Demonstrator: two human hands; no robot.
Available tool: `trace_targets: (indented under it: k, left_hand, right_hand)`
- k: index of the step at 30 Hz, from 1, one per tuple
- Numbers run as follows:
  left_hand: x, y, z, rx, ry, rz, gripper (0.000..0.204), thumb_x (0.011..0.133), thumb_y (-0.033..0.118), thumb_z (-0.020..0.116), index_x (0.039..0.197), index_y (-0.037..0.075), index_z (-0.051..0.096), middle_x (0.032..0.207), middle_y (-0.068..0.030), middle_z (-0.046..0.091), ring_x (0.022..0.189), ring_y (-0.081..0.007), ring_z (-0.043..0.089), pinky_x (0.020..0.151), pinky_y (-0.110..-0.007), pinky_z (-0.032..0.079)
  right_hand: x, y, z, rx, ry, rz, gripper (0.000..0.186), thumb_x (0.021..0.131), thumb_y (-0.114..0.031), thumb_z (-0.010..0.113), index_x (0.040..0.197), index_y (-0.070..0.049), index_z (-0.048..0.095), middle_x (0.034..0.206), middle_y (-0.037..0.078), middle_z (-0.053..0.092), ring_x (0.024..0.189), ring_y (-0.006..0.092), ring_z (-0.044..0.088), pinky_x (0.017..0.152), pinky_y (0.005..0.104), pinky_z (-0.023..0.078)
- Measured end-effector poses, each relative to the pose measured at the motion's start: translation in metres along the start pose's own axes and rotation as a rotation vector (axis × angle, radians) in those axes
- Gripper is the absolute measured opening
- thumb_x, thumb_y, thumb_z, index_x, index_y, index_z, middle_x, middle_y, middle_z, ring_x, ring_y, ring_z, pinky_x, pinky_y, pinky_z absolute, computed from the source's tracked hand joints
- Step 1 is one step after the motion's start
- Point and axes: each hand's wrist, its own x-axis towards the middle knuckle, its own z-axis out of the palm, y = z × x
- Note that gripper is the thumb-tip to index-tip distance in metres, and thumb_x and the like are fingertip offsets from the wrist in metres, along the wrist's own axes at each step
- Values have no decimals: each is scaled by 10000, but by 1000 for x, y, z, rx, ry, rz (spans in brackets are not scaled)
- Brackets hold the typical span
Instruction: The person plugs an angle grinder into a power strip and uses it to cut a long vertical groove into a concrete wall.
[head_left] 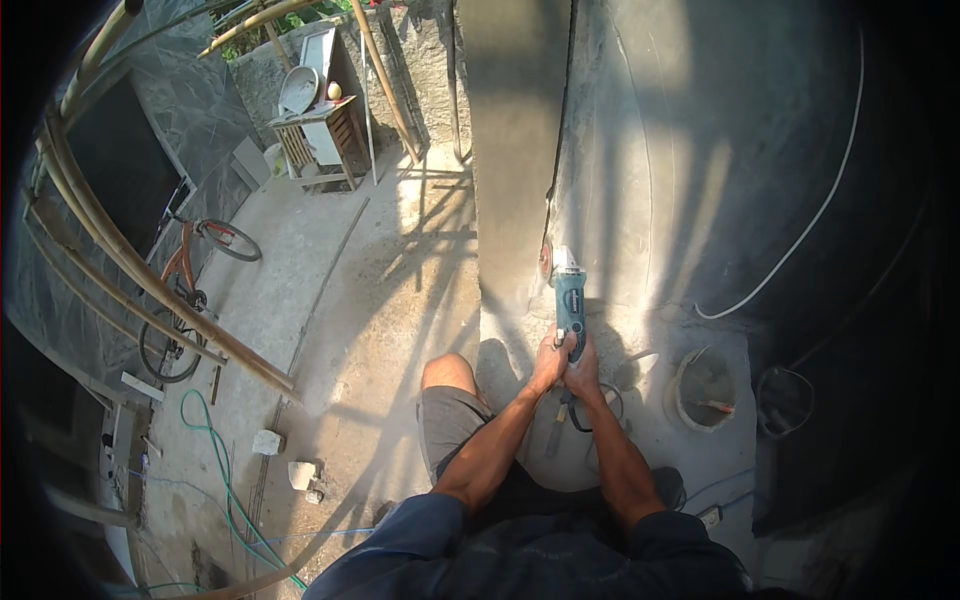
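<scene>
Both my hands are wrapped round the rear of a teal angle grinder [571, 300], held out in front of me with its head away from me. My left hand [550, 360] closes on the left side of its body, and my right hand [582, 372] grips the back end. The reddish-brown disc [546, 260] stands on edge at the dark vertical groove [552, 190] between a brownish wall strip and the grey plastered wall [610, 200]; whether it touches cannot be made out. A black cord [572, 412] hangs from the grinder's rear.
A bucket [704, 388] stands at my right, with a wire-rimmed basket-like thing [784, 402] beyond it. A white cable [770, 275] hangs along the wall. Leftward are bamboo poles [215, 335], a bicycle [185, 290], a green hose [225, 470] and broken blocks [300, 475]. A wooden stand [325, 140] is farther back.
</scene>
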Motion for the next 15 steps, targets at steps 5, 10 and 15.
trace_targets:
  k: [5,10,15]
  left_hand:
    - [-5,1,7,-16,-14,-103,360,999,199,593,1313,25,564,1096,-61,665,995,-146,595,898,-297,478]
    - [-2,-18,3,-19,-5,-37,341,1003,204,592,1293,25,570,1078,-59,666,972,-142,595,877,-292,481]
    - [-2,-39,-4,-37,-3,-57,310,1010,193,578,1278,37,576,1071,-45,665,957,-127,590,874,-283,477]
  right_hand:
    - [-2,14,-5,12,-43,78,433,988,-401,591,1108,13,558,868,220,676,801,338,701,683,428,520]
    - [-4,18,-1,-26,-35,71,431,998,-412,574,1096,8,560,868,218,676,786,335,700,669,423,519]
    - [-11,2,1,-52,-16,63,419,986,-391,593,1097,10,542,845,175,650,742,283,670,668,404,516]
